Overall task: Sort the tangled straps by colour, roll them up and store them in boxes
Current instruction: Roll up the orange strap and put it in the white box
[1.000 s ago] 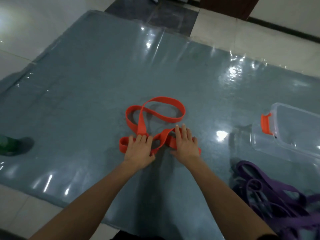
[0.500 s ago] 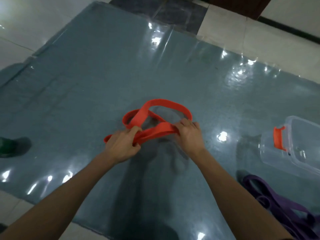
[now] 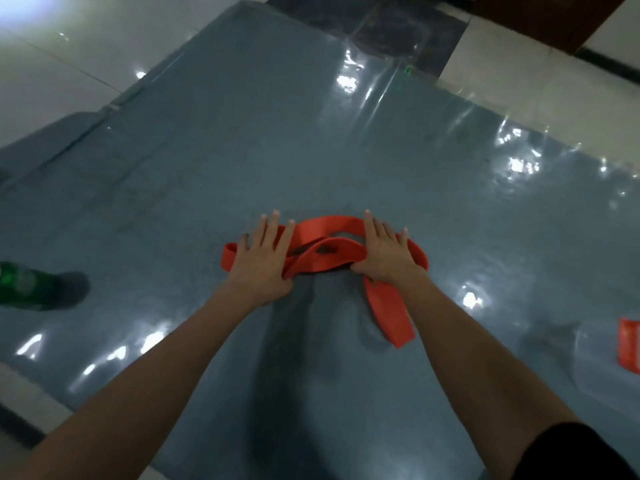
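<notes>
An orange-red strap (image 3: 327,252) lies folded in overlapping loops on the grey-blue mat (image 3: 242,150). My left hand (image 3: 263,258) presses flat on its left end with straight fingers. My right hand (image 3: 384,252) lies flat on the right part of the strap, fingers stretched forward. One loop of the strap trails toward me under my right wrist, ending near my forearm. The box shows only as an orange latch (image 3: 628,348) at the right edge.
A green bottle (image 3: 20,285) lies on the mat at the far left. Pale floor tiles surround the mat, with a dark tile strip at the far side. The purple straps are out of frame.
My hands gripped and lifted the strap half a second ago; now both lie flat on it, the strap is folded more compactly, and the view has turned left.
</notes>
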Demonstrator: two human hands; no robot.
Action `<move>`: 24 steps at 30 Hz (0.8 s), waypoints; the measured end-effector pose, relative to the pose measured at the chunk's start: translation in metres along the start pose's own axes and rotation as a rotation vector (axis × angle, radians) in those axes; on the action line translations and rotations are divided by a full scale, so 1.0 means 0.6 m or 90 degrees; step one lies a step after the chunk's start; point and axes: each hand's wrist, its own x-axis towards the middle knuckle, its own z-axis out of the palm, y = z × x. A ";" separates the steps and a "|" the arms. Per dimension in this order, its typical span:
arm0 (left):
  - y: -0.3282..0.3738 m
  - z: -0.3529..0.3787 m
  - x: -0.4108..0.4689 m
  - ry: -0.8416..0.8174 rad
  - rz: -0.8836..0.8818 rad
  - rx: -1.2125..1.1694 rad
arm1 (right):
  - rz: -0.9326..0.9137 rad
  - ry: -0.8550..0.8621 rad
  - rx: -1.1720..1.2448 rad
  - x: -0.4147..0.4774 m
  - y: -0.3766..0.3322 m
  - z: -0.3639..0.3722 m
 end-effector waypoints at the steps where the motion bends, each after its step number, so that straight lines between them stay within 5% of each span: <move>1: 0.000 0.008 0.007 -0.031 0.007 0.004 | -0.003 -0.003 0.002 0.005 0.005 -0.001; 8: -0.002 0.021 0.054 -0.039 -0.028 -0.102 | -0.015 0.060 0.026 -0.009 0.012 0.026; 16: -0.003 0.031 0.025 0.150 0.073 -0.198 | 0.003 0.084 0.110 -0.090 -0.004 0.046; 24: 0.051 -0.005 -0.029 -0.035 0.061 -0.184 | 0.050 0.113 0.098 -0.240 0.021 0.062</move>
